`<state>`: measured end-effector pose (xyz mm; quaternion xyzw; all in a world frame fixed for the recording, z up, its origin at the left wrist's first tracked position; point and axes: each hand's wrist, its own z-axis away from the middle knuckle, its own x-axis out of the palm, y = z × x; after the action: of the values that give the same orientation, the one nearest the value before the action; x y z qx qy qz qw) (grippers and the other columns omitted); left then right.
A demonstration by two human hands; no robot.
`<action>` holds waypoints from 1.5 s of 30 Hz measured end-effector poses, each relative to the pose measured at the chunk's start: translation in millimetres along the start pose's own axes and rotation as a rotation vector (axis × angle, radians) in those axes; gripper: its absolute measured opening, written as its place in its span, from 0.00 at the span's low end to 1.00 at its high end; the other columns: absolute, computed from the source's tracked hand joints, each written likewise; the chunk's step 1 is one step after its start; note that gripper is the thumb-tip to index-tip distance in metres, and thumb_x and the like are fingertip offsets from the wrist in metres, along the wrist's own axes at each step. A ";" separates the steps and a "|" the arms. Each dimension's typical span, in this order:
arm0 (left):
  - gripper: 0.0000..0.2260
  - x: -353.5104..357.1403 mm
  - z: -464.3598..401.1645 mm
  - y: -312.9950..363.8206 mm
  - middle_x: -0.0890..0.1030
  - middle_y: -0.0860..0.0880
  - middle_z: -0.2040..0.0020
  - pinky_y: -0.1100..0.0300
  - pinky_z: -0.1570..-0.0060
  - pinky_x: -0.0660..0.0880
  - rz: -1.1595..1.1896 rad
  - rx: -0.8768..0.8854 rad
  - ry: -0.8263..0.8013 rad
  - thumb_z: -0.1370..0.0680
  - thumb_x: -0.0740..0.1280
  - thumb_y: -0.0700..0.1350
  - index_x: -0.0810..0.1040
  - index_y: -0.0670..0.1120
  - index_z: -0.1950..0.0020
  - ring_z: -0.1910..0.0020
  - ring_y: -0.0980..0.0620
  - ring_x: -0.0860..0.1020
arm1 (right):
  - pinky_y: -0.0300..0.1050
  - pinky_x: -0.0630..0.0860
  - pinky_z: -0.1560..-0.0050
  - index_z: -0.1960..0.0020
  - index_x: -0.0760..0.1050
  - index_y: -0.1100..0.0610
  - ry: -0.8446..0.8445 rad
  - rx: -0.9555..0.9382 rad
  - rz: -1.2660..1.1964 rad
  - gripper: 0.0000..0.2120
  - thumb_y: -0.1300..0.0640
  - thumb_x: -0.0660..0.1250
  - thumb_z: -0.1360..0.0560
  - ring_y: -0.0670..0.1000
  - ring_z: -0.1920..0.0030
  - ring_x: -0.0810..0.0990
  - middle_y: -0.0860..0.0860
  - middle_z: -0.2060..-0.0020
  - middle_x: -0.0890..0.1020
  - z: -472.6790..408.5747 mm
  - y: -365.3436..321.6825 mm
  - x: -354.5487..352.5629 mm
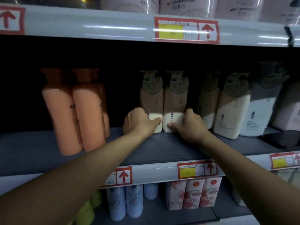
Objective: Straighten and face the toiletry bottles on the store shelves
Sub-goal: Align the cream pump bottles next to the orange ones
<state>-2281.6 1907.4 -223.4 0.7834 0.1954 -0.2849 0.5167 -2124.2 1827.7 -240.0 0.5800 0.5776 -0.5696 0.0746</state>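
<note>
The middle shelf (162, 148) carries everything that matters here; take its front price rail (162, 169) as the landmark. Far back from that rail, deep in shadow, stand two cream pump bottles side by side and touching, both upright, long axes vertical, labels turned toward the aisle. To their left, much nearer the rail, stands a cluster of orange bottles (76, 111); to their right, also nearer the rail than the pair, is a row of white pump bottles (232, 111).

Both arms reach in over the rail. The left hand (138, 122) wraps the lower outside edge of the left cream bottle (152, 103), thumb laid across its front, fingers curled around behind, gripping it. The right hand (190, 125) mirrors this on the right cream bottle (175, 103): thumb pressed on the front label, fingers round the far side, closed on it.

The relation that counts: the pair sits well behind the line of its neighbours, and each bottle lies directly ahead of its own hand. The likely move is a straight pull toward the rail, both hands together. Gripped low, tall bottles may tip backward, so the pull wants to stay level and slow.
</note>
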 end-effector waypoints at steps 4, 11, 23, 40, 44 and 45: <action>0.26 -4.3 2.9 -3.9 0.81 0.41 0.37 0.54 0.47 0.76 0.022 0.029 -0.028 0.28 0.79 0.57 0.77 0.41 0.40 0.37 0.39 0.79 | 0.48 0.75 0.43 0.35 0.71 0.59 -0.045 -0.044 0.048 0.27 0.45 0.76 0.25 0.60 0.37 0.79 0.58 0.37 0.81 10.2 6.4 -4.2; 0.29 -7.2 25.0 -3.3 0.71 0.40 0.32 0.48 0.40 0.74 -0.062 0.078 0.091 0.27 0.77 0.52 0.69 0.41 0.34 0.31 0.38 0.72 | 0.49 0.79 0.47 0.36 0.78 0.56 0.053 -0.134 0.116 0.17 0.49 0.69 0.21 0.55 0.46 0.83 0.53 0.46 0.85 48.0 18.2 -23.3; 0.16 5.3 84.4 23.4 0.73 0.49 0.40 0.49 0.42 0.75 -0.026 0.503 0.020 0.27 0.71 0.42 0.73 0.50 0.41 0.39 0.45 0.73 | 0.52 0.78 0.40 0.35 0.78 0.54 0.275 -0.068 0.056 0.17 0.54 0.68 0.23 0.54 0.41 0.79 0.53 0.40 0.80 111.2 49.5 -67.7; 0.33 91.1 45.0 84.0 0.69 0.41 0.25 0.53 0.33 0.70 -0.031 0.439 -0.348 0.20 0.72 0.48 0.61 0.45 0.19 0.28 0.41 0.71 | 0.52 0.72 0.32 0.21 0.63 0.56 0.410 0.025 -0.004 0.32 0.50 0.70 0.21 0.55 0.30 0.72 0.55 0.29 0.70 98.6 104.3 -78.3; 0.29 111.9 25.6 98.7 0.73 0.40 0.34 0.55 0.46 0.72 -0.029 0.333 -0.344 0.23 0.75 0.47 0.65 0.40 0.28 0.36 0.40 0.75 | 0.54 0.74 0.35 0.22 0.63 0.57 0.443 0.088 -0.051 0.35 0.47 0.72 0.22 0.58 0.32 0.74 0.56 0.30 0.71 73.2 110.8 -79.6; 0.23 116.3 21.3 102.3 0.74 0.41 0.39 0.55 0.50 0.71 -0.044 0.315 -0.332 0.24 0.75 0.46 0.69 0.41 0.36 0.42 0.41 0.76 | 0.55 0.74 0.37 0.22 0.63 0.57 0.451 0.103 -0.048 0.35 0.46 0.72 0.23 0.58 0.33 0.74 0.56 0.31 0.71 67.9 111.3 -79.1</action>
<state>-2136.7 1849.2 -233.9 0.7921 0.0779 -0.4484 0.4068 -2054.2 1695.1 -267.6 0.6818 0.5636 -0.4556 -0.0997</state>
